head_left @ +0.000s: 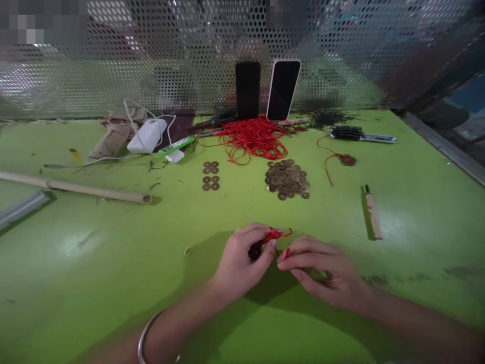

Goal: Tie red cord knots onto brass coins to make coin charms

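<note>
My left hand (242,260) is closed round a small dark bunch of coins (255,250) tied with red cord (278,234), low over the green table (113,253). My right hand (322,270) pinches the cord's free end just to the right of it, fingertips almost touching the left hand. A silver bangle (146,333) sits on my left wrist. Beyond my hands lie a heap of brass coins (287,179), a small set of coins laid out in rows (210,176) and a tangle of red cord (255,137).
Two phones (248,90) (283,90) lean on the perforated metal screen at the back. A white power bank with cable (147,135), a hairbrush (354,133), a finished corded coin piece (346,160), a lighter-like stick (373,212) and a long bamboo tube (76,187) lie around.
</note>
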Tool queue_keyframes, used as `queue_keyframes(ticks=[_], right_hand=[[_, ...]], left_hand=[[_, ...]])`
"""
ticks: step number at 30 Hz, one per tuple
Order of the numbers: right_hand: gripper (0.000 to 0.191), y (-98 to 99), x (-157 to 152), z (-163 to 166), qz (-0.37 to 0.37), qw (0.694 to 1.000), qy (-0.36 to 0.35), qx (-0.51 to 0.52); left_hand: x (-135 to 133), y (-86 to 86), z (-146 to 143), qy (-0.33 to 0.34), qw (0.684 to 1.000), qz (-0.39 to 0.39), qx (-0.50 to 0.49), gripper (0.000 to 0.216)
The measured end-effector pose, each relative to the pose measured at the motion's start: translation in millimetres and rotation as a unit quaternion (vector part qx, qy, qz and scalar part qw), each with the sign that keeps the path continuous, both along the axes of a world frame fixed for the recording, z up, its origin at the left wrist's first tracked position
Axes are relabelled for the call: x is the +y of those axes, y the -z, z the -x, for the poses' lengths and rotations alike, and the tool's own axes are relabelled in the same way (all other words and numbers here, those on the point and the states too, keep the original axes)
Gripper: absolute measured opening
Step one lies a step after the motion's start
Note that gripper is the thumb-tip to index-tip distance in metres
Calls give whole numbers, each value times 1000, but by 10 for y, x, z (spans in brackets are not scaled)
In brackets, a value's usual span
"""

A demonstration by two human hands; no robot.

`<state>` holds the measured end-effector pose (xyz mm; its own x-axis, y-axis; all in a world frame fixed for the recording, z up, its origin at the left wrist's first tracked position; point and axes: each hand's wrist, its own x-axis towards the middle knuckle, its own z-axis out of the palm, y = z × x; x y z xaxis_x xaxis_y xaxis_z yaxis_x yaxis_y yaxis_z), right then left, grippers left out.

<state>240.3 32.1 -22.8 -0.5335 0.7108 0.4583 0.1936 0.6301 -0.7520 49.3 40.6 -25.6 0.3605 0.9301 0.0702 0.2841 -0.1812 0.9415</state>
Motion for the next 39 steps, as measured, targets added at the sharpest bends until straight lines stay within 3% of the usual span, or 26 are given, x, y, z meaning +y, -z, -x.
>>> queue_keyframes(ticks=[6, 14, 21, 26, 33, 39], right_hand=[[27, 53, 8, -1, 54, 998, 11, -15], [26, 55, 16, -4, 132, 991, 11, -11], [30, 47, -9, 26, 4, 998, 27, -52], [29, 30, -26, 53, -34, 994, 38, -92], [28, -29, -34, 41, -55, 988, 27, -142], [18, 149, -26, -39, 11, 988, 120, -94]], left_hand=[[-18, 24, 2, 31, 999, 9, -24, 22], [-27, 19, -3, 25, 999, -14, -22, 23], [-54, -1, 1, 31, 997, 60, -36, 19], [-87, 25, -17, 17, 993, 107, -49, 19], [-107, 81, -35, -63, 997, 20, -26, 19], [-150, 311, -83, -93, 992, -84, -36, 14]])
